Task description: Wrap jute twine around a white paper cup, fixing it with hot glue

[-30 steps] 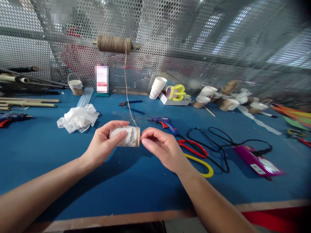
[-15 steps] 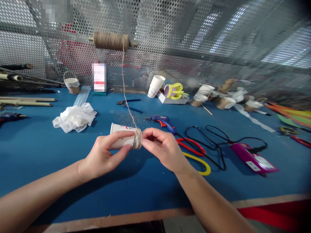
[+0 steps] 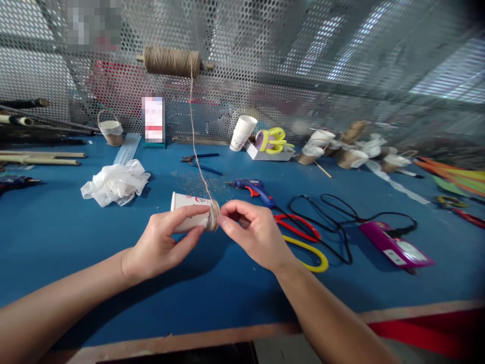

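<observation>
A white printed paper cup [image 3: 179, 203] lies on its side in the air above the table, its base end towards the right. My left hand [image 3: 161, 240] is closed round the cup's wall, fingers on top and thumb below. Several turns of jute twine [image 3: 214, 214] circle the cup near its base. From there the strand runs up, fairly straight, to a twine spool [image 3: 171, 61] on a rod at the mesh. At the base end, my right hand [image 3: 255, 233] pinches the cup with bent fingers and thumb. Its fingertips partly hide that end.
Behind the cup lie pliers [image 3: 202, 157] and a blue glue gun [image 3: 248, 186]. Red and yellow scissor handles [image 3: 308, 260], a black cable and a purple power strip [image 3: 396, 246] are to the right. A crumpled white plastic bag [image 3: 115, 183] is at left. Stacked cups [image 3: 243, 132] stand behind.
The twine band at the cup's base looks slightly fuller, covering more of the end. Both hands keep nearly the same place, with a small shift to the left.
</observation>
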{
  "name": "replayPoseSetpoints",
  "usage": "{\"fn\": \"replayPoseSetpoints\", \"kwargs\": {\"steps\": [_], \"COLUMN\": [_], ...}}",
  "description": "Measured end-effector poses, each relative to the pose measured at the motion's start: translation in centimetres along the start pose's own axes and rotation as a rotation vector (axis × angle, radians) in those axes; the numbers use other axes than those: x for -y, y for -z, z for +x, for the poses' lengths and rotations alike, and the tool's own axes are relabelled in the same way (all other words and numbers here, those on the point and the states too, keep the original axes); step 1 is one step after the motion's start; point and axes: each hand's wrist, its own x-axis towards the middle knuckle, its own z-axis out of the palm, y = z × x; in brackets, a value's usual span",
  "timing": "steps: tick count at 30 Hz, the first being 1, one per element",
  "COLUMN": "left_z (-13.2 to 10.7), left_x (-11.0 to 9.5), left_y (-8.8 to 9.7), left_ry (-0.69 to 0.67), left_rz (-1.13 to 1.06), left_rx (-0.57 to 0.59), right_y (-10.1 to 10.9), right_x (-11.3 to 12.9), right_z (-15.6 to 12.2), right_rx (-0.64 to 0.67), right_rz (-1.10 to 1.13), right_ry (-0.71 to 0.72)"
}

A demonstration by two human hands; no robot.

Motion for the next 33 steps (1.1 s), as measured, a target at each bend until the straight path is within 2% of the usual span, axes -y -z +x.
{"fn": "replayPoseSetpoints", "kwargs": {"steps": [9,23,29,33], "left_z": [-0.08,-0.09,-0.13,0.22], "left_x": [0.03,0.29,0.48,0.67], "left_y": [0.05,-0.13,-0.21,-0.27], "left_ry": [-0.074,-0.064,0.031,0.227], "left_rz": [0.051,0.049,0.014,-0.058], "left_rx": [0.017,0.013,0.028,0.010], "right_y": [0.02,-0.16,-0.12,-0.17], "right_x": [-0.18,-0.22,-0.58,-0.70], "right_z": [0.06,0.10,0.26,0.54], "right_rx": [0.003,0.004,0.013,0.039], "right_rz": [-0.021,-0.048,-0.051,-0.018], "right_ry": [0.003,0.015,-0.006,-0.063]}}
